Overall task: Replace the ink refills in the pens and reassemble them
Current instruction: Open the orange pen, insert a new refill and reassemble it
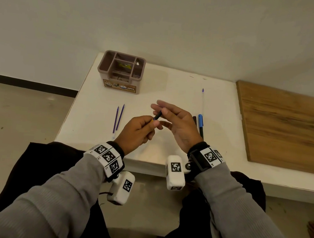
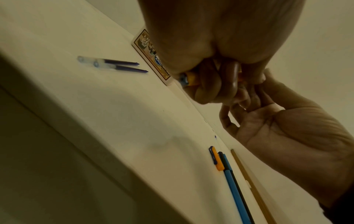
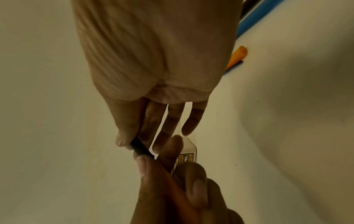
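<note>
Over the middle of the white table, both hands hold one pen that has an orange barrel and a black front section. My left hand grips the orange barrel in curled fingers. My right hand pinches the black front section between thumb and forefinger, and its other fingers are stretched out. Two purple refills lie side by side on the table to the left. A mostly clear refill with a purple tip lies to the right.
A blue pen and a black pen lie right of my right hand, with an orange cap beside them. A brown compartment organizer stands at the table's back left. A wooden board adjoins the table on the right.
</note>
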Action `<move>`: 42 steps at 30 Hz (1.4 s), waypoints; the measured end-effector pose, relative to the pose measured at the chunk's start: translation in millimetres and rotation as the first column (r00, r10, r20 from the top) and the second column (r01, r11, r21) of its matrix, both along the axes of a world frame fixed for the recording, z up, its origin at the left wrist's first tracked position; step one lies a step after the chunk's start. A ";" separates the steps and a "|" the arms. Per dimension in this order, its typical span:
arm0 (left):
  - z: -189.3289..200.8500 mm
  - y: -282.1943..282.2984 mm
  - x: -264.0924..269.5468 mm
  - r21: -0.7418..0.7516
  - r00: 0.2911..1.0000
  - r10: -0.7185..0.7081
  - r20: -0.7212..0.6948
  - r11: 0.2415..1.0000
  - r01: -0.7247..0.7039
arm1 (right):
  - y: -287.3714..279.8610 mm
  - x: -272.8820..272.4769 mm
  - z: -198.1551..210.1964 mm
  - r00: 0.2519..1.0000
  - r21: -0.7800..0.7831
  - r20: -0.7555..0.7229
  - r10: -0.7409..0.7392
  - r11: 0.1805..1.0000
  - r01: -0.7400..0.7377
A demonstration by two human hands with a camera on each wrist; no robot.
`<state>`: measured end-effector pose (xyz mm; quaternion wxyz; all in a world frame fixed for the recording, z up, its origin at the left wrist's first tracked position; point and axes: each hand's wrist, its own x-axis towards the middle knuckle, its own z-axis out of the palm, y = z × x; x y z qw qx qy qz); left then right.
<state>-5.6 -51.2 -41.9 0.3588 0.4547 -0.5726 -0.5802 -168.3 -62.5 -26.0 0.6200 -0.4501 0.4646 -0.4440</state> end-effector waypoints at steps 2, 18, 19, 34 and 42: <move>0.9 -0.3 0.5 0.007 1.000 -0.002 -0.007 1.000 0.002 | -0.3 1.1 1.1 0.998 -0.018 -0.043 -0.034 0.999 0.033; 0.8 -0.3 4.0 0.048 0.995 -0.019 -0.102 0.999 0.024 | 0.8 1.9 -4.7 0.999 0.031 -0.033 -0.029 0.999 0.030; 0.3 -0.2 3.9 0.049 0.995 -0.019 -0.101 0.998 0.024 | 0.7 2.5 -6.0 0.999 0.041 -0.026 -0.033 0.999 0.034; -4.1 -1.8 3.4 0.013 1.000 0.007 -0.024 1.000 -0.007 | 1.0 6.6 -6.1 0.971 0.023 -0.203 -0.129 0.990 0.137; -5.6 -2.9 3.7 0.052 0.998 0.012 -0.066 0.999 -0.009 | 5.6 10.9 -10.1 0.991 0.079 -0.070 -0.117 0.989 0.122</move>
